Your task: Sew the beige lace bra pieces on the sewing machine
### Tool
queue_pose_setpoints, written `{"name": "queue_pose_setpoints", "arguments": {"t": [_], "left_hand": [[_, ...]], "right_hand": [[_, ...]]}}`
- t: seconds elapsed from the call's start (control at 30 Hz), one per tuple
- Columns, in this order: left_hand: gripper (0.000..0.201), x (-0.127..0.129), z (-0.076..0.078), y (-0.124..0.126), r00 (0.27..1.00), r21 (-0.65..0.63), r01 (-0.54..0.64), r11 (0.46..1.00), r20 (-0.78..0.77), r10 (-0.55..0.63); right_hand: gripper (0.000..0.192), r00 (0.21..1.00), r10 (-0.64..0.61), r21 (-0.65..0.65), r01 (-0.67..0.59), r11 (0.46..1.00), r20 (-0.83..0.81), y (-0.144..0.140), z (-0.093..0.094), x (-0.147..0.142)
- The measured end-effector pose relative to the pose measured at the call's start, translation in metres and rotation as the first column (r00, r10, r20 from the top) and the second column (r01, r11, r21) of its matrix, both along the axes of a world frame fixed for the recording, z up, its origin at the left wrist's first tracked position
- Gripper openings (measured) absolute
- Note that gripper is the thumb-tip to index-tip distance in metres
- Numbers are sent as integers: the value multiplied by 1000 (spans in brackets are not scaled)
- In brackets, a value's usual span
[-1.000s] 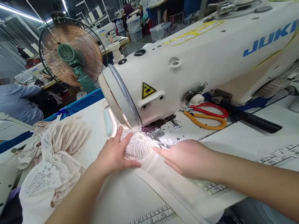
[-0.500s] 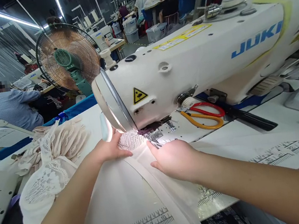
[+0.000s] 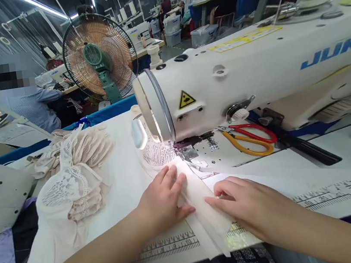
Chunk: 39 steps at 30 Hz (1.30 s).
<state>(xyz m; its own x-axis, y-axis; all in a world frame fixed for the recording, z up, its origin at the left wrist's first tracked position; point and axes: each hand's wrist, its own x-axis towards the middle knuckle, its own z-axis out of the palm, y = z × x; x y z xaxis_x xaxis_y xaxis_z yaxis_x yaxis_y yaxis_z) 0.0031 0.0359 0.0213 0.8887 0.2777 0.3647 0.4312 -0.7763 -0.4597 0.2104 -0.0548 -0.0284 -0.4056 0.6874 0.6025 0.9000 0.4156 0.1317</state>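
- Clear plastic bins [image 3: 172,31] stand stacked at twelve o'clock across the sewing floor, with a tub [image 3: 204,36] at one; what they hold is too small for me to make out.
- Before me, a white garment [image 3: 192,177] lies under the needle end of a white sewing machine [image 3: 227,80], its rounded lace cup [image 3: 158,154] just off centre toward eight o'clock, its lower panel [image 3: 203,216] smooth and thin.
- At seven o'clock, the worker's left hand [image 3: 163,198] lies on the cloth, fingers slightly spread.
- At five, the right hand [image 3: 237,197] curls beside it, thumb touching; whether it pinches, I cannot tell.
- At nine, ruffled, scalloped lace pieces [image 3: 82,153] lie heaped; past three, snips [image 3: 259,149] show looped orange and red handles.
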Motion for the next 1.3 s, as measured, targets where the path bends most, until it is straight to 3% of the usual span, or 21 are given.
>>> {"name": "queue_pose_setpoints", "arguments": {"t": [0.27, 0.6, 1.07, 1.3], "left_hand": [[82, 3, 9, 17, 990, -88, -97, 991, -116, 86], [81, -1, 21, 47, 997, -116, 14, 993, -79, -23], [76, 0, 59, 77, 983, -111, 31, 993, -178, -50], [66, 7, 81, 81, 971, -179, -100, 979, -230, 57]], "right_hand": [[41, 1000, 9, -76, -10, 997, -21, 3, -12, 10], [39, 999, -31, -90, 32, 995, 10, 10, 1, 7], [30, 999, -33, -14, 34, 999, 42, 26, 12, 6], [41, 991, -101, -44, 105, 993, 90, 33, 16, 2]]}}
